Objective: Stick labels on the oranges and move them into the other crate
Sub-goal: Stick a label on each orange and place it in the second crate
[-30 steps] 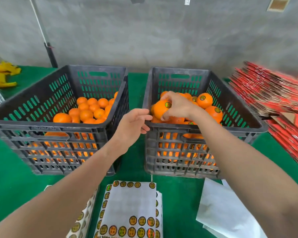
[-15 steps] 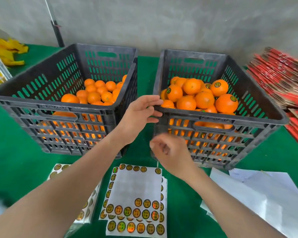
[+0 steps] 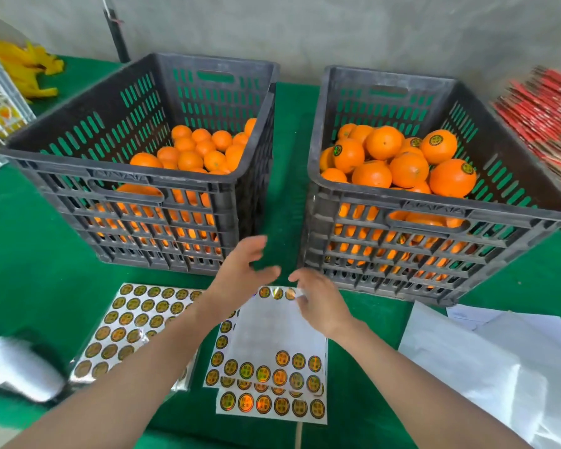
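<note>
Two dark slotted crates stand side by side on the green counter (image 3: 30, 254), with a narrow gap between them. The left crate (image 3: 133, 181) holds a low heap of oranges (image 3: 191, 150) with no stickers showing. The right crate (image 3: 434, 207) is fuller, and several of its labelled oranges (image 3: 452, 178) carry round dark stickers.

Near the crates, a partly used label sheet (image 3: 272, 332) lies on top of more sheets, with rows of round labels left along its edges. A fuller sheet (image 3: 136, 319) lies to its left.

The left hand (image 3: 238, 280) hovers just above the far-left corner of the used sheet, released, with its fingers spread and holding nothing. The right hand (image 3: 323, 306) is at the sheet's far edge with its fingers bent down toward the labels there. Blur hides whether it is pinching one.

White backing paper (image 3: 483, 367) lies at the near right, and a stack of red flattened cartons (image 3: 548, 115) lies at the far right.
</note>
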`<state>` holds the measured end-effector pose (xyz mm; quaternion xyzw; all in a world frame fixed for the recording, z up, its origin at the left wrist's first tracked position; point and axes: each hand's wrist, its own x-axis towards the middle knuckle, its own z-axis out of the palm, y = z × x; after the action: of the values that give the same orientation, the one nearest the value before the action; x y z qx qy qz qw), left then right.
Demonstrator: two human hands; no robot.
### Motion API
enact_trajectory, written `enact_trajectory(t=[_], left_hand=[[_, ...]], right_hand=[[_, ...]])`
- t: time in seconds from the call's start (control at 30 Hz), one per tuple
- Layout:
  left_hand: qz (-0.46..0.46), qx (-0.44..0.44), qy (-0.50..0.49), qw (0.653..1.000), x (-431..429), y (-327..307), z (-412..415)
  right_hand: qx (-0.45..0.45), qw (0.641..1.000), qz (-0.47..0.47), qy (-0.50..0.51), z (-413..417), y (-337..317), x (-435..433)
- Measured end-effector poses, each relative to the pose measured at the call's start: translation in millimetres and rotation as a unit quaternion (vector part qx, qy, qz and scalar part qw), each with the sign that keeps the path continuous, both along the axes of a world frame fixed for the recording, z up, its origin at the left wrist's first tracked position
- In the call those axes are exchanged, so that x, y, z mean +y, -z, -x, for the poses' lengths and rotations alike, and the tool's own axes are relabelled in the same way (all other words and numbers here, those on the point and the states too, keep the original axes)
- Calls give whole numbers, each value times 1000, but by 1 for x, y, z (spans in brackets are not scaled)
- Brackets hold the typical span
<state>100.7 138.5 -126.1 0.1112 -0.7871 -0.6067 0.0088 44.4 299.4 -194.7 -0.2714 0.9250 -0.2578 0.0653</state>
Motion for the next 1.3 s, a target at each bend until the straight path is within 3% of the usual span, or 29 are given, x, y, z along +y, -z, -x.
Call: enact_trajectory(t=[0.07, 0.13, 0.23, 0.3, 0.43, 0.67, 1.0, 1.07, 1.2, 1.3], left_hand=[[27, -103, -46, 993, -7, 22, -14], [-22, -178, -60, 982, -15, 37, -21], [-98, -250, 2, 963, -20, 37, -24], [-160, -287, 16, 945, -19, 37, -24], [-246, -298, -12, 922, -23, 39, -21], [-293, -321, 11, 901, -23, 44, -28], [-263, -373, 34, 889, -22, 43, -20], [-262, -374, 45, 888, -21, 45, -19], [-258, -343, 61, 901, -17, 49, -16], [-243, -327, 72, 910, -15, 50, -12]], right_hand=[[-1, 998, 65, 7, -1, -14, 2], [-13, 991, 129, 5, -1, -29, 4], [-37, 980, 195, 31, 1, -48, 3], [-11, 983, 182, 39, -5, -52, 2], [189, 974, 127, -4, -35, -39, 9], [90, 985, 149, 0, -82, -16, 5], [225, 963, 148, -18, -85, -11, 5], [183, 970, 160, -4, -87, -8, 6], [-9, 980, 175, 98, -88, -5, 6], [-35, 979, 167, 108, -87, -8, 5]])
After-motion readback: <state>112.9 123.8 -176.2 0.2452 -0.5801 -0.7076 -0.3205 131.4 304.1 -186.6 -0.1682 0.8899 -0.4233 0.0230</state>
